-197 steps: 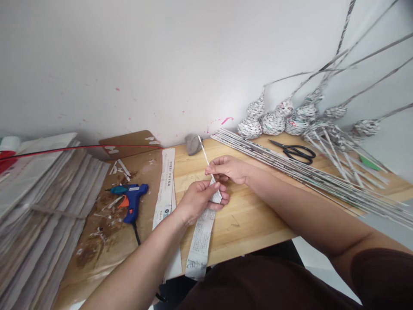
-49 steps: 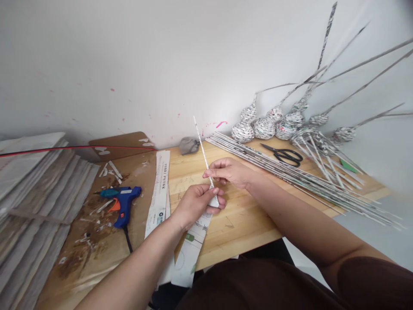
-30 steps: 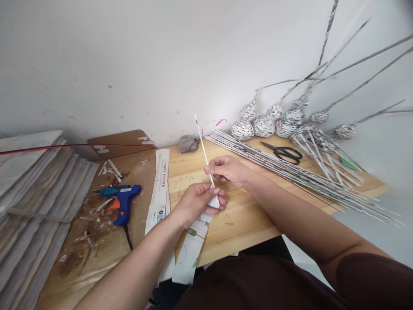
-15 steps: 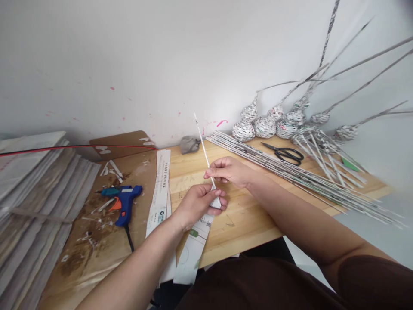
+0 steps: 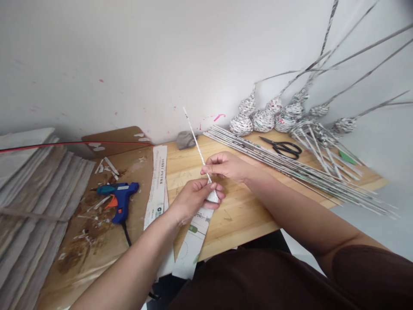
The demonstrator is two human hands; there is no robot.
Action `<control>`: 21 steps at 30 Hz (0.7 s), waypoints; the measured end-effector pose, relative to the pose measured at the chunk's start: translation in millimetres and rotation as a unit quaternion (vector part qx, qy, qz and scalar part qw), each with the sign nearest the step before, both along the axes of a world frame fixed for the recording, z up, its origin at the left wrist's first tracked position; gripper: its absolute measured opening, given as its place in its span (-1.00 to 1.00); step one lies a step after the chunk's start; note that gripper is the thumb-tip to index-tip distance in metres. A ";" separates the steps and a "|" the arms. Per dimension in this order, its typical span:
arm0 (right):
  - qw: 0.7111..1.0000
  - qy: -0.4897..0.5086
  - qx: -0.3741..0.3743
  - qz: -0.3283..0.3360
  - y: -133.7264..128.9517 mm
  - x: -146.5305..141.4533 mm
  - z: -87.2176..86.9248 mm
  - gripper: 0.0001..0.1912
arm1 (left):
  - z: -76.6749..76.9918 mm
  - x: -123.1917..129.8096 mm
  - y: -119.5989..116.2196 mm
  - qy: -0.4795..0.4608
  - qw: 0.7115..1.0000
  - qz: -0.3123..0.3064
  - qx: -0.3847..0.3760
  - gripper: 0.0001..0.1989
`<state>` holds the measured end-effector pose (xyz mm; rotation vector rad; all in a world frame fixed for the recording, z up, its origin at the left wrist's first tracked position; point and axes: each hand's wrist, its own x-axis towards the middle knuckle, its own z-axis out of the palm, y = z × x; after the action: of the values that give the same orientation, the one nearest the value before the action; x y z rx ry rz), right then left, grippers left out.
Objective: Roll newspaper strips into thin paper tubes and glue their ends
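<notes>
A strip of printed paper [image 5: 191, 243] runs from the table's front edge up to my hands, its upper part rolled into a thin paper tube [image 5: 195, 141] that points up and away toward the wall. My left hand [image 5: 201, 193] is closed round the wide, partly rolled end of the strip. Just above it, my right hand [image 5: 221, 167] pinches the tube between thumb and fingertips. Part of the roll is hidden by my left fingers.
More paper strips [image 5: 156, 189] lie left of my hands. Beyond are a blue glue gun [image 5: 123, 200] on stained cardboard and stacked newspapers [image 5: 38, 206]. To the right lie a bundle of paper tubes [image 5: 274, 161], black scissors [image 5: 284, 149] and woven paper gourds [image 5: 241, 125]. A grey lump [image 5: 186, 140] sits near the wall.
The whole view has shifted slightly, so everything sits a little further left and up. Both hands keep their hold on the paper tube, which leans slightly more to the left.
</notes>
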<state>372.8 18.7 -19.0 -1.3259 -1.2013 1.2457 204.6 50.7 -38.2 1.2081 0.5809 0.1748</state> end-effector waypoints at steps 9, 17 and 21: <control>1.000 0.003 -0.004 -0.001 0.4 -0.2 -0.3 -0.66 | 0.0 0.3 -1.7 0.014 1.000 -0.005 -0.002 -0.62; 0.998 0.017 -0.027 -0.048 1.8 -3.5 -3.3 -0.67 | 4.0 -0.6 -2.0 0.013 1.000 -0.019 0.018 -0.63; 0.999 0.020 -0.024 0.035 0.0 0.7 -1.7 -0.64 | 3.6 -0.4 -1.6 0.013 1.000 -0.015 0.014 -0.62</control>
<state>373.5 18.7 -20.7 -1.2972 -1.2036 1.3527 204.2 49.1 -34.6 1.2465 0.5846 0.1424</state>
